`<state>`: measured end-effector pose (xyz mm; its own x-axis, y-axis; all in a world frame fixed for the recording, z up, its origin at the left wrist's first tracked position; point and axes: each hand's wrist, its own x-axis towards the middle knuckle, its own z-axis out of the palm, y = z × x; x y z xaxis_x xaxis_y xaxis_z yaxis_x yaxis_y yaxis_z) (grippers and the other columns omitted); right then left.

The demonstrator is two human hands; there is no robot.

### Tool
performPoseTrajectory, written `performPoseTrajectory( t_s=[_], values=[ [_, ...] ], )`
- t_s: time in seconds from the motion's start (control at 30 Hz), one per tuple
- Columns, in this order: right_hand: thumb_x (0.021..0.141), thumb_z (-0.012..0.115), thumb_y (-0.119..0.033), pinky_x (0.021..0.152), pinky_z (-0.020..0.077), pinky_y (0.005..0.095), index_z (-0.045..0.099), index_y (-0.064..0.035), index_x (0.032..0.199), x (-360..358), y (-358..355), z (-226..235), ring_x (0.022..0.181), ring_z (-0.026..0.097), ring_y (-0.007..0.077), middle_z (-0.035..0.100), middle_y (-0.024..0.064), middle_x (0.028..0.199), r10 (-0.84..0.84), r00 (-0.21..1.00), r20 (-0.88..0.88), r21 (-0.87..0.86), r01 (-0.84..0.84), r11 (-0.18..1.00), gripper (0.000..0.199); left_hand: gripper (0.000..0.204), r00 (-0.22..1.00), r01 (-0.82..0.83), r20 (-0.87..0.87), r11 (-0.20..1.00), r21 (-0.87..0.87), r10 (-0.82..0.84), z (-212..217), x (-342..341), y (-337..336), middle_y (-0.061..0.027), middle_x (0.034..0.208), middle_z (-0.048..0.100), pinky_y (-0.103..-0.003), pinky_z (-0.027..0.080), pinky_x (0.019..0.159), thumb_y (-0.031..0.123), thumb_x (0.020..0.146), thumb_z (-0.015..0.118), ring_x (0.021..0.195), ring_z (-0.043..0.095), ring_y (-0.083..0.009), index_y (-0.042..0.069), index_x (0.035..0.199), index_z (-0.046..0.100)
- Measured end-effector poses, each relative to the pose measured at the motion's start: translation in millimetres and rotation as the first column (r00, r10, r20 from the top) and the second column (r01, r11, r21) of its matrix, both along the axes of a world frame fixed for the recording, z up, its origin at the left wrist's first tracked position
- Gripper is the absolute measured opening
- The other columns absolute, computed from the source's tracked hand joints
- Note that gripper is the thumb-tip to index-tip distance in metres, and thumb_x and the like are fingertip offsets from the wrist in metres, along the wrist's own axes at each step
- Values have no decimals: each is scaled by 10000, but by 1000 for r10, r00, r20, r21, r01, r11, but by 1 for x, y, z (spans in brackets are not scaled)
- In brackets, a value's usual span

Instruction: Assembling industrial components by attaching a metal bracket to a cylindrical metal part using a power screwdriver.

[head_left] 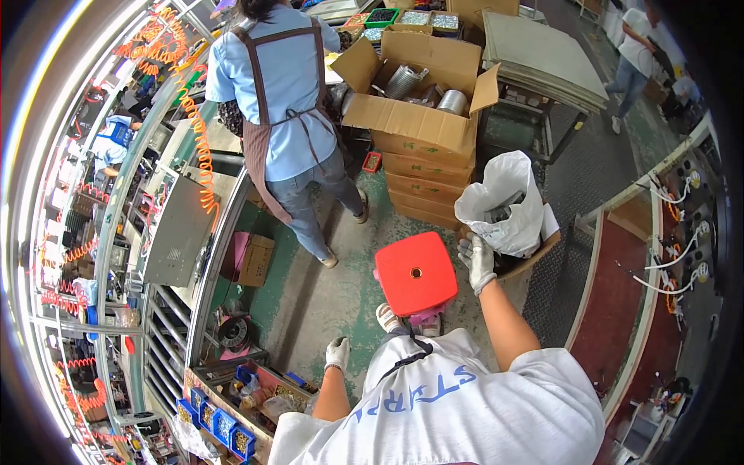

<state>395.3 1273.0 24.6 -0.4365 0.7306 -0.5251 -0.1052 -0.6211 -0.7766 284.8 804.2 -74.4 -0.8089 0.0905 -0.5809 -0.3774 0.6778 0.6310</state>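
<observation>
Grip, right hand [477, 263]: gloved, fingers extended, right of stool [416, 291]; any hold on carton [527, 267] or bag [525, 231] cannot be told. Box stack [430, 186]: beyond stool. Bag: white, set in carton, right of stool, just beyond right hand, the nearer; long axis near upright. Left hand [338, 353]: gloved, curled, left of stool; hold indeterminable. Obscured: bag's base; dark contents [504, 211], unidentifiable.

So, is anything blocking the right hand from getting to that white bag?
Nothing visible does. The right hand is close beside the bag, at the left side of the box around its base; I can't tell whether they touch. The red stool is left of the hand, not between them.
</observation>
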Motion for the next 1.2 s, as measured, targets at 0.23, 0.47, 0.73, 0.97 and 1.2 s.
performPoseTrajectory(
  t_s=[0.23, 0.47, 0.73, 0.97, 1.2],
  values=[
    [950, 539, -257, 679, 519, 287, 570, -97, 1151, 6, -1, -7, 798, 628, 145, 642, 45, 945, 280, 933, 228, -36, -280, 959, 258, 257, 971, -84, 203, 978, -191, 123, -23, 46, -35, -90, 768, 696, -322, 497, 632, 229, 867, 565, 676, 651, -184, 29, 942, 709],
    [946, 533, -262, 604, 517, 273, 602, -86, 1069, 12, -19, -33, 691, 627, 131, 653, 35, 861, 362, 882, 303, -26, -372, 928, 225, 258, 976, -61, 196, 985, -162, 93, -22, 65, -48, -77, 746, 680, -312, 495, 603, 200, 843, 557, 654, 635, -152, 24, 955, 709],
    [954, 528, -314, 642, 529, 282, 608, -88, 1080, -22, -12, -12, 740, 637, 129, 662, 32, 895, 342, 939, 42, -59, -339, 939, 272, 262, 979, -142, 135, 987, -80, 152, -13, 43, -33, -76, 824, 683, -308, 500, 614, 182, 856, 570, 692, 641, -168, 20, 1021, 693],
    [963, 516, -384, 830, 498, 295, 531, -61, 1264, -137, 3, 52, 957, 594, 152, 627, 71, 1092, 379, 893, -242, 80, -371, 925, 442, 286, 966, -225, 108, 971, -82, 233, 13, 50, -38, -92, 846, 702, -312, 506, 671, 205, 845, 553, 758, 661, -177, 33, 1024, 697],
    [981, 415, -474, 1052, 366, 391, 345, -25, 1419, -258, -67, 111, 1166, 505, 259, 510, 157, 1306, 486, 750, -449, 75, -511, 857, 631, 306, 905, -292, 260, 937, -194, 336, 30, 78, -56, -93, 756, 672, -326, 481, 609, 239, 842, 547, 671, 626, -165, 4, 983, 685]
  ],
)
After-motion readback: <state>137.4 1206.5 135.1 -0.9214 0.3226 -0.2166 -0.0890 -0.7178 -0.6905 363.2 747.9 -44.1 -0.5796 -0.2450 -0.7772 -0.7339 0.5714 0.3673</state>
